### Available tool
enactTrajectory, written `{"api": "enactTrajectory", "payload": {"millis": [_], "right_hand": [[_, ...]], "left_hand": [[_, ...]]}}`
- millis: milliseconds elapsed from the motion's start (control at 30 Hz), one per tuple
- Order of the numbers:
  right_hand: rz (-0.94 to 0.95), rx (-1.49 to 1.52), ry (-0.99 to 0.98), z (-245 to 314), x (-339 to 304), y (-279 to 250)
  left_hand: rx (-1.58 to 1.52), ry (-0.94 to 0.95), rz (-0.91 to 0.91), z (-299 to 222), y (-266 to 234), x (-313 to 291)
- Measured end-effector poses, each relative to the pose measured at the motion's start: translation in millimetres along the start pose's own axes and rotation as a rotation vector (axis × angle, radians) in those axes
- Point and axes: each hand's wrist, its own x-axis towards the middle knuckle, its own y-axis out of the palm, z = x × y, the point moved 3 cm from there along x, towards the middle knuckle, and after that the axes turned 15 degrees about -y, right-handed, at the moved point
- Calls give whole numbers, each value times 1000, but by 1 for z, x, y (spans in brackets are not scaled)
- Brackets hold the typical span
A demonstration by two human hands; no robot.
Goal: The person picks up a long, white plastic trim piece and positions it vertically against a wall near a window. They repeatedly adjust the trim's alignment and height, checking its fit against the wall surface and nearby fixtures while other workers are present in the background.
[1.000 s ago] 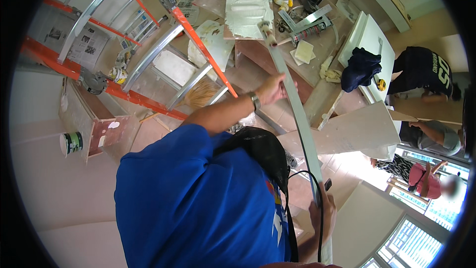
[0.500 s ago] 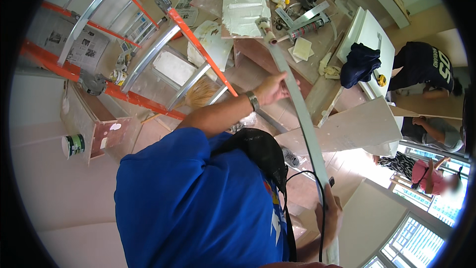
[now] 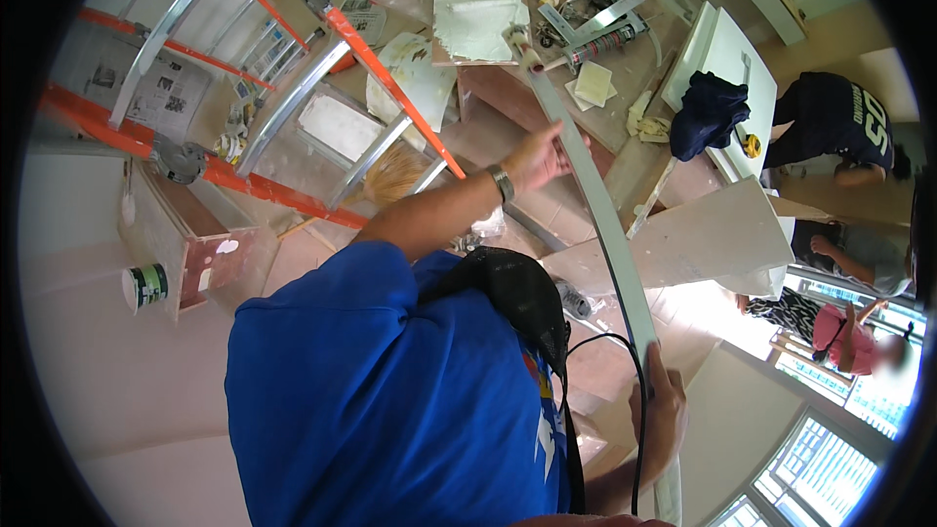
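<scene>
A long, narrow, pale grey strip (image 3: 607, 234) runs from the cluttered worktop down past my right side. My left hand (image 3: 540, 160), with a watch on its wrist, is closed on the strip toward its far end, with the thumb on the upper edge. Closer to my body, my right hand (image 3: 664, 402) grips the same strip; part of it is behind a black cable (image 3: 641, 410). The strip's far end lies by a small cylindrical piece (image 3: 524, 51) at the worktop's edge. A white-coated board (image 3: 478, 8) rests just beyond it.
An orange ladder (image 3: 390, 88) stands at left. The worktop holds a sealant tube (image 3: 600, 44), a metal square (image 3: 610, 15) and pale square pads (image 3: 593, 85). A dark cloth (image 3: 710, 115) and tape measure (image 3: 752, 145) lie on a white panel (image 3: 747, 78). Several people are at right.
My left hand has shifted slightly away from me, and my right hand slightly up and to the right. The strip has moved a little with them. Both hands still hold it.
</scene>
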Motion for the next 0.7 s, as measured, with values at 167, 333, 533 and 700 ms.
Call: {"api": "enactTrajectory", "payload": {"millis": [167, 333, 533, 700], "right_hand": [[15, -11, -27, -11, -3, 8], [19, 56, 109, -18, -60, -19], [-79, 9, -25, -16, 14, -3], [-22, 32, 66, -20, -35, -8]], "left_hand": [[-1, -13, -100, 5, -3, -10], [27, -96, 35, 56, 33, -31], [67, 82, -21, -16, -4, 3], [18, -59, -53, 32, 10, -15]]}}
